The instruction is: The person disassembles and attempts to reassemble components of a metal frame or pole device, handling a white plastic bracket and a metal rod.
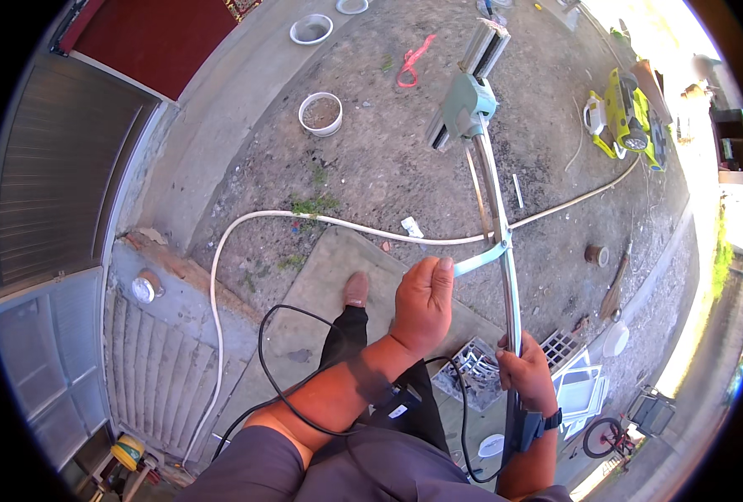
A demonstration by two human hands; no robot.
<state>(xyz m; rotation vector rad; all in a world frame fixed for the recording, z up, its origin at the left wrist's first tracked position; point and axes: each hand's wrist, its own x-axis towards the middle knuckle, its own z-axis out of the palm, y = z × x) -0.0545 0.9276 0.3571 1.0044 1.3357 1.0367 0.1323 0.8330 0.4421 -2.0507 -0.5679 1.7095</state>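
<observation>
My left hand (pixel 424 303) is closed round the end of a light-blue side handle (pixel 480 259). This handle joins a long metal bar (pixel 510 293), which runs from near my right side up and away from me. Lower on the bar, my right hand (pixel 525 372) is wrapped round it. At the far end sits a pale blue-green block (pixel 469 102). A silver grooved metal piece (pixel 485 48) sticks out above the block, with another slotted end showing below it.
A pale hose (pixel 363 226) curves across the dirt ground. Black cable (pixel 261 335) loops by my left arm. A box of metal parts (pixel 476 368) lies near my right hand. Farther off are a white bucket (pixel 320 115), a red strap (pixel 413 63) and a yellow-green machine (pixel 627 117).
</observation>
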